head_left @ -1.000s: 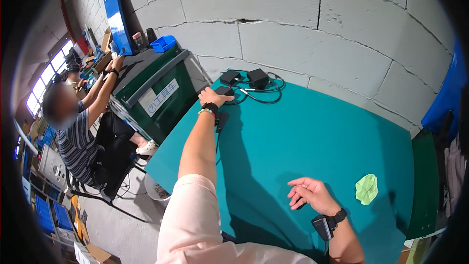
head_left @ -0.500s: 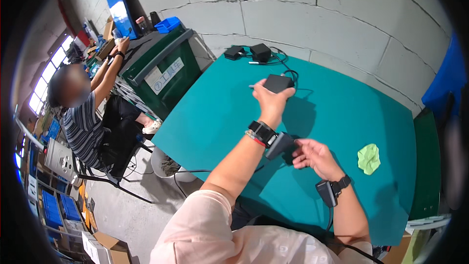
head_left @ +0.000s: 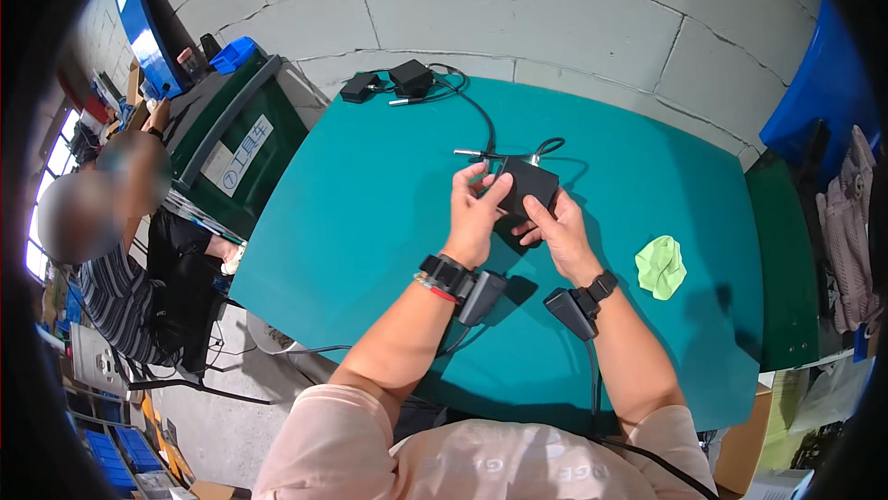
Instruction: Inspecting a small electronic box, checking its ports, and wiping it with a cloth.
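A small black box [head_left: 530, 184] with a cable at its far side is held above the green table between both hands. My left hand [head_left: 475, 218] grips its left edge, thumb on top. On the right, my right hand [head_left: 561, 234] grips the near right corner, its thumb also on the top face. A thin metal-tipped probe [head_left: 468, 153] lies just beyond my left fingers, beside the black cable [head_left: 488, 135]. The undersides of the box and some fingertips are hidden.
Two more black boxes [head_left: 412, 78] with cables and a metal probe [head_left: 407, 102] lie at the table's far left. A light green cloth [head_left: 660, 267] rests at right. A block wall [head_left: 555, 14] stands behind; a seated person [head_left: 125, 287] is beside a green cabinet [head_left: 242, 135].
My right hand has moved up and taken hold of the box's right side. My left hand has brought the box nearer to me. The view has shifted to the right.
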Tool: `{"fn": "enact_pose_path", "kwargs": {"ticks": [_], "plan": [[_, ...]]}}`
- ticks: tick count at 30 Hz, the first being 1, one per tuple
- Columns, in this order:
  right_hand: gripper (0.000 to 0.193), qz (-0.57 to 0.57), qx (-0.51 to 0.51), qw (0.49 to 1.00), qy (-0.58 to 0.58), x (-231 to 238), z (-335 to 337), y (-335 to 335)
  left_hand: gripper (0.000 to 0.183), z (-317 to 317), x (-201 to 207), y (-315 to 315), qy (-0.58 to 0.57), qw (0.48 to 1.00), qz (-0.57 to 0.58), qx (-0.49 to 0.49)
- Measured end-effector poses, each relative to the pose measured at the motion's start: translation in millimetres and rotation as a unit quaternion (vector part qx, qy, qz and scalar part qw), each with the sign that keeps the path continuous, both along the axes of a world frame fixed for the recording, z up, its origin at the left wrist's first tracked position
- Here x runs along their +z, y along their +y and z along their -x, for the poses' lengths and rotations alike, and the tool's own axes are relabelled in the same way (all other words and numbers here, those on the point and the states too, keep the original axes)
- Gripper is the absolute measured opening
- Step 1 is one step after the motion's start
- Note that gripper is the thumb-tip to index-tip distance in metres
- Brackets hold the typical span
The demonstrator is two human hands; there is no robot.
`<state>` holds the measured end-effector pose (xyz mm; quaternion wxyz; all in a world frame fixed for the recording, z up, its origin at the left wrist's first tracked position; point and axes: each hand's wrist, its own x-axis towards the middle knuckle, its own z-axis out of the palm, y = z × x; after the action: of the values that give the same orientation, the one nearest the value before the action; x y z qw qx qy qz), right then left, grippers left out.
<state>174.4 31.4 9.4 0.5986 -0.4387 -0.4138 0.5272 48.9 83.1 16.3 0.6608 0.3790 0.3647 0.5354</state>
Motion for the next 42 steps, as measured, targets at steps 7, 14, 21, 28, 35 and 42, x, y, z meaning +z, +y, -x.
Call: {"fn": "enact_pose_path", "kwargs": {"ticks": [7, 14, 21, 28, 35, 42], "plan": [[0.041, -0.006, 0.027, 0.999, 0.021, -2.2, -6.6, -1.9, 0.027, 31.4, 0.1, 21.7, -0.052, 0.965, -0.079, -0.244], [0.038, 0.007, 0.072, 0.997, 0.009, -2.1, -12.3, -0.7, 0.026, 31.1, 1.0, 22.3, -0.053, 0.970, -0.004, -0.237], [0.039, -0.010, 0.008, 1.000, 0.018, -1.9, -7.8, -5.1, 0.029, 31.8, 1.1, 23.2, -0.006, 0.976, -0.043, -0.215], [0.028, -0.140, -0.172, 0.970, -0.098, 35.9, -1.4, -12.4, 0.028, -1.6, 28.5, -28.1, -0.098, 0.988, 0.062, -0.098], [0.030, -0.163, -0.226, 0.942, -0.188, 71.5, -40.1, -21.4, 0.028, -31.6, 47.1, -42.4, -0.175, 0.965, 0.073, -0.183], [0.031, -0.052, -0.145, 0.978, -0.140, 42.7, -27.2, -9.4, 0.023, 6.4, -1.0, -10.8, -0.054, 0.976, 0.019, -0.212]]}}
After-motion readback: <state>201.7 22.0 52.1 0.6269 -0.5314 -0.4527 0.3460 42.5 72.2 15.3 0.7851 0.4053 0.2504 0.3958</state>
